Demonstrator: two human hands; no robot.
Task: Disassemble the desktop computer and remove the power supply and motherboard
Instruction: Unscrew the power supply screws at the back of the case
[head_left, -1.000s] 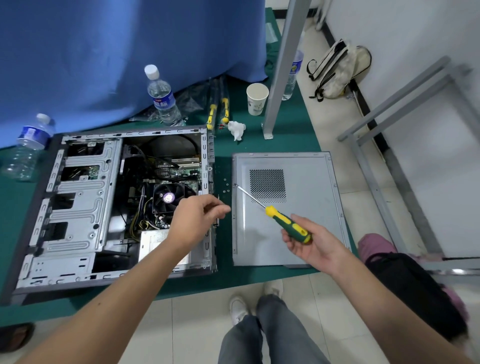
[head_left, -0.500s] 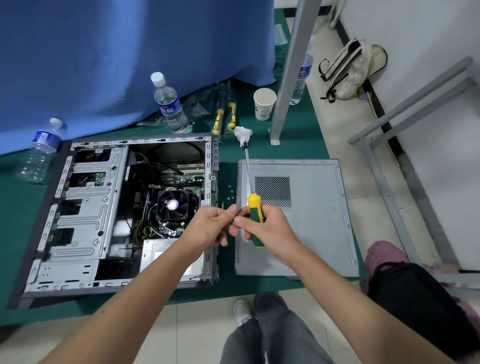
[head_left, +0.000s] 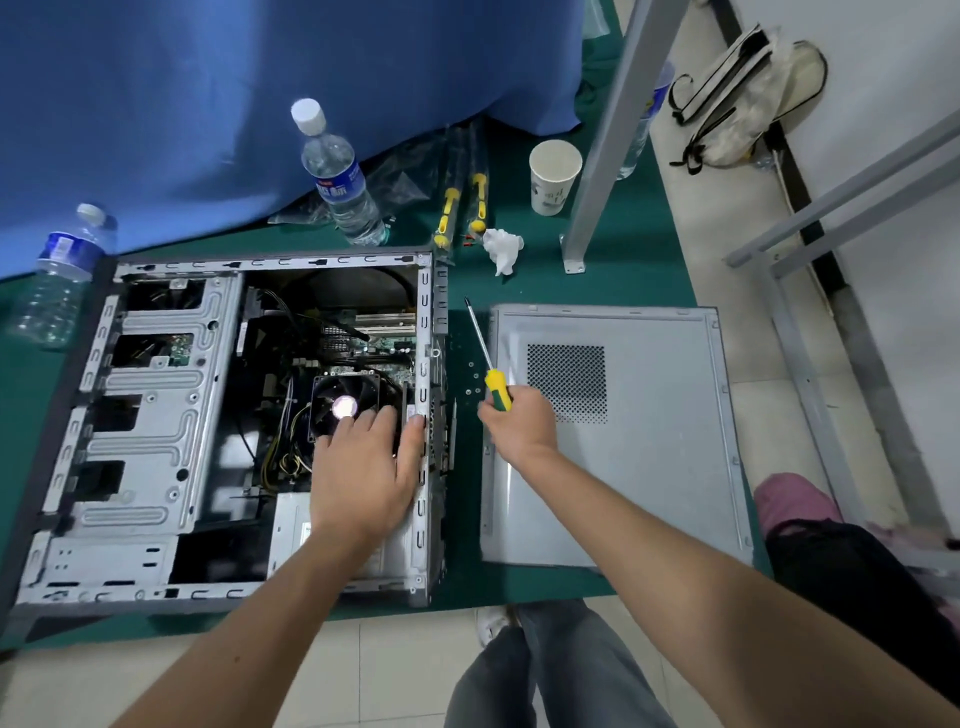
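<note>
Green worktop is carrying the open computer case, lying on its side, its near edge just short of the worktop's front lip. Right of the case a narrow green strip is staying bare except for small loose screws; beyond that strip the flat grey side panel with a perforated vent patch is lying. Blue cloth is hanging behind the case. Stamped, ribbed sheet-metal drive bays are filling the case's left part; motherboard with round black fan is sitting in its right part, power supply, a grey metal box, in its near right corner. Left hand is lying spread, fingers straight, over the fan and the case's right wall. Right hand is gripping the yellow-green handle of a screwdriver just right of the case, thin shaft pointing away. Behind the case: two clear plastic water bottles, a paper cup, contents not visible, crumpled white tissue, two packaged yellow-handled tools, and a grey metal post.
</note>
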